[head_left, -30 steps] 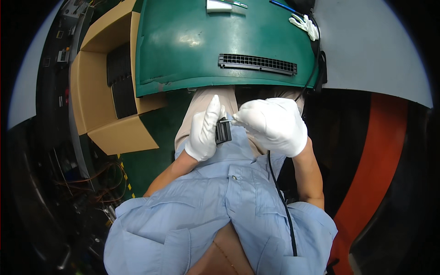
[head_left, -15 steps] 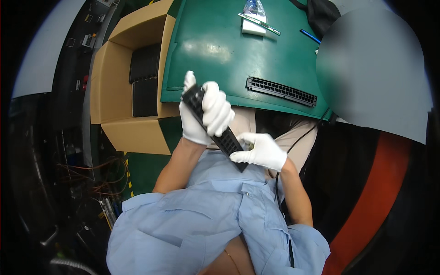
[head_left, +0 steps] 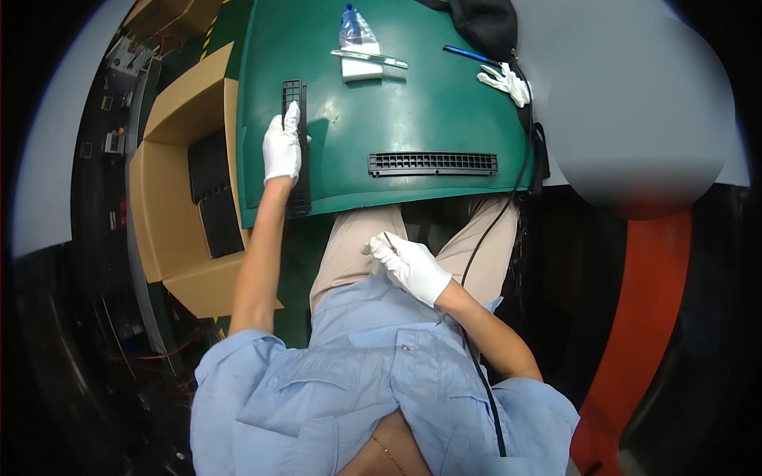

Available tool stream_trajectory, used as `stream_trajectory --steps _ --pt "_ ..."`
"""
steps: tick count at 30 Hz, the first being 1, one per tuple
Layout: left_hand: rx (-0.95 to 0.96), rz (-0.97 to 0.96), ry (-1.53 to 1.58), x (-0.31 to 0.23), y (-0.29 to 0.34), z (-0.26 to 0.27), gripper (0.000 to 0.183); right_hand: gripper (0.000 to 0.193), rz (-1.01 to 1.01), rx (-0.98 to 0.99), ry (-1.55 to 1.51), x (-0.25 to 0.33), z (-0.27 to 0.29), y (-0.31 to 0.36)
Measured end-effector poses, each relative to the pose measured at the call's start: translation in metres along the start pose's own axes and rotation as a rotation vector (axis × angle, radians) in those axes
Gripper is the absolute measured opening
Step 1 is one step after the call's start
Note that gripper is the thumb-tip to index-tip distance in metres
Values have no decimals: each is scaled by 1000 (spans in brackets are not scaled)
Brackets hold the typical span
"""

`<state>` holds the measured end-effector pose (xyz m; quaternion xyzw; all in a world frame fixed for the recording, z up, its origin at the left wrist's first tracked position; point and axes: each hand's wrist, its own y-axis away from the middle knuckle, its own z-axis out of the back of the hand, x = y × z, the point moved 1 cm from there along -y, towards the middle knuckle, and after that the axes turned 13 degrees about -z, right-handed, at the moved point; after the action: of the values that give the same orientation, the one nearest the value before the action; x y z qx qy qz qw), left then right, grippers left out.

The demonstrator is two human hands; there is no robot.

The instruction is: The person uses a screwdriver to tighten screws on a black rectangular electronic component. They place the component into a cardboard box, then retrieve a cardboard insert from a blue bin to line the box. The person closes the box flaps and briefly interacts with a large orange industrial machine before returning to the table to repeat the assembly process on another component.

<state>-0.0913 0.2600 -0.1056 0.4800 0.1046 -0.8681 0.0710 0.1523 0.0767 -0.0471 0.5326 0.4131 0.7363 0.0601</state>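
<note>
My left hand (head_left: pixel 282 152), in a white glove, grips a long black plastic grille (head_left: pixel 300 198) at the left side of the green-topped table (head_left: pixel 333 127). The grille points away from me, and its near end reaches the table's front edge. My right hand (head_left: pixel 414 270), also gloved in white, is closed above my lap. A thin dark tip shows at its fingers, too small to name. A second black grille (head_left: pixel 432 164) lies crosswise near the table's front edge.
Left of the table stands an open cardboard box (head_left: pixel 155 206) with black parts (head_left: pixel 218 226) inside. Toward the back lie a white block (head_left: pixel 362 71) with a clear-and-silver stick across it, a blue pen (head_left: pixel 470 54), a spare white glove (head_left: pixel 508 83) and a black bag (head_left: pixel 484 24). A black cable (head_left: pixel 484 246) hangs at my right.
My left hand has carried the grille from above my lap, forward and left, to the table. My right hand has come off the grille and stays above my lap. The view has shifted.
</note>
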Motion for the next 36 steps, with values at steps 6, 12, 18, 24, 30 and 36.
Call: stream_trajectory --steps 6,12,18,24,30,36 --pt "42 -282 -895 1 -40 -9 55 45 96 -294 33 -10 0 6" --pt "269 -863 -474 -75 37 -56 67 25 24 -138 -418 -29 16 14" --pt "634 -818 -451 -96 89 -111 68 26 142 -479 -307 -46 35 30" --pt "655 -622 -309 -98 83 -107 44 34 -51 -363 -1102 -62 86 57" --pt "392 -1036 -166 -110 92 -61 37 66 -66 -232 -1202 -67 104 41" --pt "238 -1422 -205 -121 98 6 58 56 -43 85 -885 -30 94 44"
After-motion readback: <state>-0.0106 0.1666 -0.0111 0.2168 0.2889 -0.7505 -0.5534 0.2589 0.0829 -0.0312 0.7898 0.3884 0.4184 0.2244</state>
